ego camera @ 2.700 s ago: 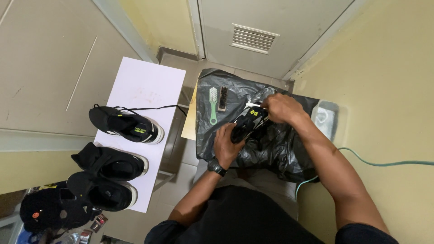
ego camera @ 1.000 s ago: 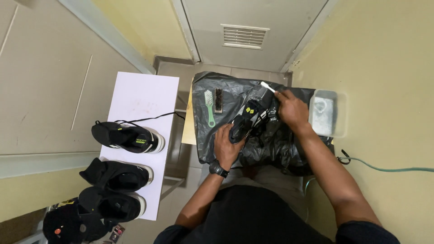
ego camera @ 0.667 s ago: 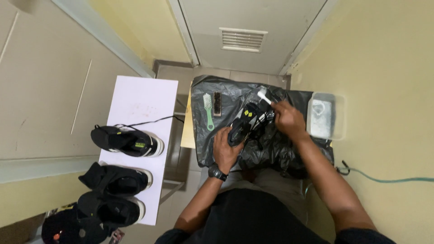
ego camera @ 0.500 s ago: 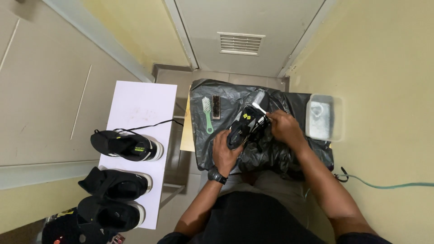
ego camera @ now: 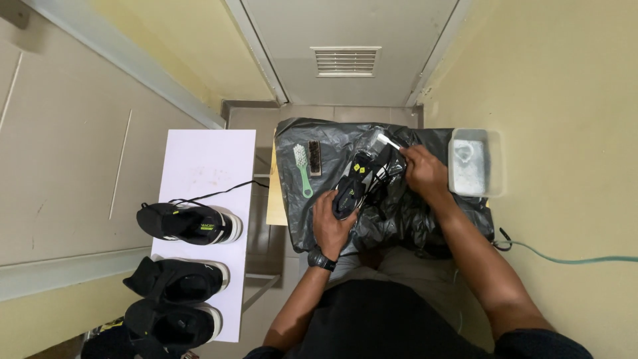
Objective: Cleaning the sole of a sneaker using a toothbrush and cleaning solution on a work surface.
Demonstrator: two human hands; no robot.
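Left hand (ego camera: 332,219): fingers curled round the heel end of a black shoe (ego camera: 355,183), gripping it firmly; a dark watch (ego camera: 321,258) sits on the wrist.
Right hand (ego camera: 424,171): fingers pinched shut on a small white brush (ego camera: 387,141), whose head lies at the toe end of the shoe.
Shoe: lies tilted on a crumpled black plastic sheet (ego camera: 399,213), yellow-green marks on its upper, between the 2 hands.
Beside it: a green-handled brush (ego camera: 302,169) and a brown brush (ego camera: 314,157) lie side by side on the sheet, left of the shoe.
Right edge: a clear tub (ego camera: 473,163) of cloudy water, just beside the right hand.
White board (ego camera: 206,166): 3 black shoes (ego camera: 189,223) in a row, well apart from the hands.
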